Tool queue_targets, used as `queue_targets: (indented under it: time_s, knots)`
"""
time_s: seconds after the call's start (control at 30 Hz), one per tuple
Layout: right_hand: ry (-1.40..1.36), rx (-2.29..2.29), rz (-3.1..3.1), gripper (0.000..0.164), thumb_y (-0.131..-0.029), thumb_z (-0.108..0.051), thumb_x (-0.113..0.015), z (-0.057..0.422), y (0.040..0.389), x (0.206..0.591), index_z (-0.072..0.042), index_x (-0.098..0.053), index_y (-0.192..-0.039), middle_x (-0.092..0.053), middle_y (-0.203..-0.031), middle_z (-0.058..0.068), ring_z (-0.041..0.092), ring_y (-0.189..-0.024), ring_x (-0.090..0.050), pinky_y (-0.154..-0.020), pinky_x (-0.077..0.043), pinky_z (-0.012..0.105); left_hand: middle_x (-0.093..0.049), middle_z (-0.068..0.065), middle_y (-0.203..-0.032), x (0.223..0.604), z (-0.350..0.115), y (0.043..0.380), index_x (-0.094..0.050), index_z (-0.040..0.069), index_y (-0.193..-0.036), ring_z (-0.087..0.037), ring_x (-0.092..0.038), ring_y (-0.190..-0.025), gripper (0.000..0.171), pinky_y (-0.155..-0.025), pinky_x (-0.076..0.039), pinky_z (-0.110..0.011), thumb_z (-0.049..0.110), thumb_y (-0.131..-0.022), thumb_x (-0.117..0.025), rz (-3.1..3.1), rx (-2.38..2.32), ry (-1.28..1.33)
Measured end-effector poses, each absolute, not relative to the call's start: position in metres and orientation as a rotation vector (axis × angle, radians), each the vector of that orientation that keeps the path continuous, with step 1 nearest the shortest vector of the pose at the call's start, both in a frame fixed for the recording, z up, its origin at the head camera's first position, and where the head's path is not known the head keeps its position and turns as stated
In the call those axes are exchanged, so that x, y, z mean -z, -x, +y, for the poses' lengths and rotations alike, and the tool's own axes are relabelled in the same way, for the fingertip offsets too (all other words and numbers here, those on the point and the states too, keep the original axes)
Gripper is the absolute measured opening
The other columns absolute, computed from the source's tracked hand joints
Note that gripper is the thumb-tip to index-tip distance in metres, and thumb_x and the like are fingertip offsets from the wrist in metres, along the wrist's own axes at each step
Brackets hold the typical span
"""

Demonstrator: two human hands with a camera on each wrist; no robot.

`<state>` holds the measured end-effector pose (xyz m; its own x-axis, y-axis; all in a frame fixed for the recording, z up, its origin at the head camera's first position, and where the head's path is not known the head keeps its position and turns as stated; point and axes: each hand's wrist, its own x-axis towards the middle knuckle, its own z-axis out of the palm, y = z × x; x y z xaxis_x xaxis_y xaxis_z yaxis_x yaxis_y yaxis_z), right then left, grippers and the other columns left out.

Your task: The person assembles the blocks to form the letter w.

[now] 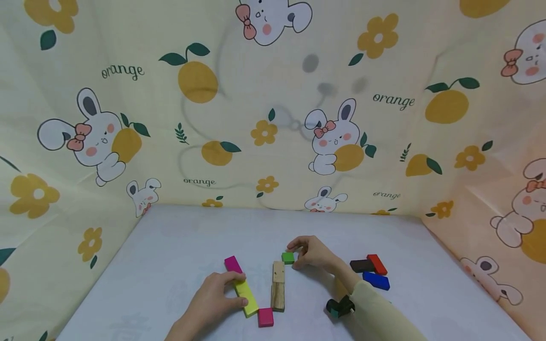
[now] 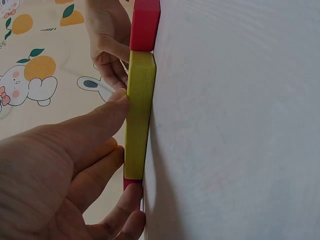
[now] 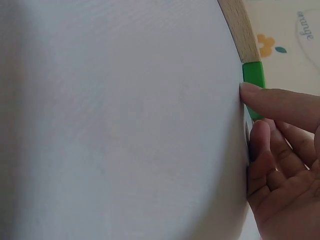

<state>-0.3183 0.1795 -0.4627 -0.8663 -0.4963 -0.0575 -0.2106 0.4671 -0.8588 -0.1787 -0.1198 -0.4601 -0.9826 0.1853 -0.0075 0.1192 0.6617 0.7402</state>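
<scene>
My left hand point(image 1: 215, 296) holds a yellow block point(image 1: 246, 297) between thumb and fingers, flat on the table. A magenta block point(image 1: 232, 264) meets its far end, and a short magenta block point(image 1: 265, 317) touches its near end. In the left wrist view, the thumb lies along the yellow block point(image 2: 140, 115) and fingertips reach the magenta piece beyond it. My right hand point(image 1: 314, 253) pinches a small green block point(image 1: 287, 258) at the far end of two plain wooden blocks point(image 1: 278, 286) in line. The right wrist view shows the thumb against the green block point(image 3: 254, 75).
Right of the right hand lie a dark brown block point(image 1: 361, 266), a red block point(image 1: 377, 264) and a blue block point(image 1: 376, 280). A dark wrist device point(image 1: 340, 307) is by the right sleeve. A patterned cloth point(image 1: 264, 156) rises behind the white table point(image 1: 192, 237).
</scene>
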Motion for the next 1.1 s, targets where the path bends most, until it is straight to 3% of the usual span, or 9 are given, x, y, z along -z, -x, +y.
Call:
queue_targets:
  time_s: [0.23,0.43,0.77,0.93,1.1]
  knots:
    - [0.667,1.336,2.397,0.050,-0.074,-0.002,-0.085,0.187,0.316,0.458,-0.001,-0.064,-0.120,-0.066,-0.111,0.009,0.022,-0.071,-0.059,-0.064,-0.049,0.029,-0.065,0.005,-0.113,0.462,-0.120,0.179,-0.070,0.018,-0.117,-0.024,-0.053,-0.107,0.049,-0.094,-0.046,-0.056,0.033,-0.073,-0.087,2.796,-1.218,-0.258]
    - [0.583,1.381,2.497,0.044,-0.083,-0.014,-0.080,0.209,0.308,0.446,-0.002,-0.064,-0.122,-0.065,-0.118,0.013,0.025,-0.085,-0.061,-0.072,-0.050,0.034,-0.065,0.004,-0.114,0.460,-0.121,0.179,-0.070,0.018,-0.117,-0.024,-0.053,-0.107,0.049,-0.094,-0.046,-0.055,0.033,-0.074,-0.087,2.800,-1.214,-0.256]
    - [0.240,1.621,2.580,0.045,-0.086,-0.030,-0.078,0.253,0.251,0.411,-0.004,-0.065,-0.121,-0.067,-0.116,0.014,0.026,-0.098,-0.062,-0.086,-0.050,0.042,-0.065,0.004,-0.114,0.460,-0.121,0.178,-0.070,0.018,-0.117,-0.023,-0.053,-0.106,0.049,-0.093,-0.046,-0.055,0.033,-0.073,-0.087,2.806,-1.212,-0.274]
    - [0.130,1.671,2.630,0.049,-0.086,-0.033,-0.078,0.287,0.229,0.411,-0.004,-0.063,-0.122,-0.066,-0.117,0.013,0.023,-0.101,-0.063,-0.087,-0.052,0.034,-0.064,0.005,-0.113,0.461,-0.120,0.177,-0.070,0.018,-0.117,-0.022,-0.052,-0.104,0.049,-0.092,-0.048,-0.053,0.033,-0.074,-0.087,2.812,-1.210,-0.279]
    - [0.187,1.658,2.671,0.042,-0.089,-0.026,-0.075,0.324,0.216,0.420,-0.002,-0.064,-0.122,-0.064,-0.119,0.017,0.023,-0.102,-0.059,-0.082,-0.051,0.029,-0.064,0.006,-0.112,0.462,-0.120,0.176,-0.070,0.018,-0.117,-0.022,-0.052,-0.104,0.049,-0.092,-0.048,-0.052,0.033,-0.074,-0.087,2.817,-1.208,-0.291]
